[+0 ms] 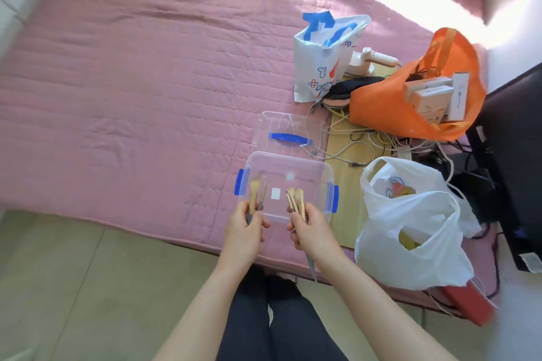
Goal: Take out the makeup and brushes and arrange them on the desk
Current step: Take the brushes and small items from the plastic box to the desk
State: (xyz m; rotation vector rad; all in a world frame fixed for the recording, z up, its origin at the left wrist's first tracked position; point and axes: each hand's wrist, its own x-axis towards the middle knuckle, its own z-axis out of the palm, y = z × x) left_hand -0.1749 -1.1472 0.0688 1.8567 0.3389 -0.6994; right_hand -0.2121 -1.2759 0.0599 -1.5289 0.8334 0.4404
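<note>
Nearest the viewer, just short of the clear box [289, 162], the left hand [245, 233] has its grip closed around two brushes [254, 195]: fingers and thumb curl round their handles. One has a broad tan bristle head on a pale handle; the other is slim with a grey handle. Both run lengthwise away from the person, bristles pointing into the box. Beside it, at the box's near right corner, the right hand [311, 233] holds a tight grip on a bunch of brushes [294, 199], two or three, the exact count hard to tell. Their tan heads also point away over the box, and a long grey handle sticks out below the hand toward the person. The box sits on the near edge of a pink quilted bed [132, 82], with blue latches on its left and right ends. Just behind the box lies its clear lid [293, 123] with a blue handle. Right of the box stands a white plastic bag [410, 240]; farther right and behind, an orange bag [390, 102] holds small cartons.
</note>
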